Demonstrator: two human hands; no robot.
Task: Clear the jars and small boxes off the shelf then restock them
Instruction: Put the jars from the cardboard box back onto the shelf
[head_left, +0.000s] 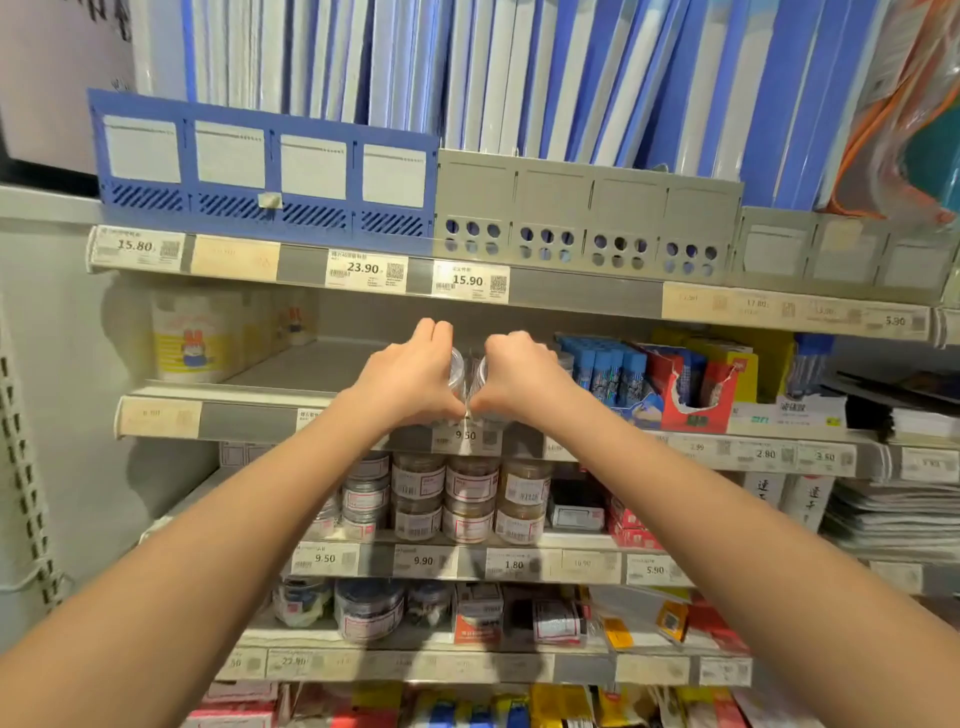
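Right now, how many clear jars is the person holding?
2. The left jar is gripped by the left hand and the right jar by the right hand, side by side at the middle shelf front. The hands cover most of each, so others may be hidden.

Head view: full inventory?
folders: many, blue and white, top shelf.
blue rack: one, blue, top shelf front left.
grey racks: two, grey, right of blue rack.
price tags: many, white or yellow, shelf edges.
cartoon tubs: several, white-yellow, second shelf back left.
blue packs: several, blue, second shelf right.
red box: one, red, beside blue packs.
clear jars: two, clear, gripped at second shelf front.
labelled jars: about eight, clear, stacked on third shelf.
left grip: one, bare, holds left clear jar.
right grip: one, bare, holds right clear jar.
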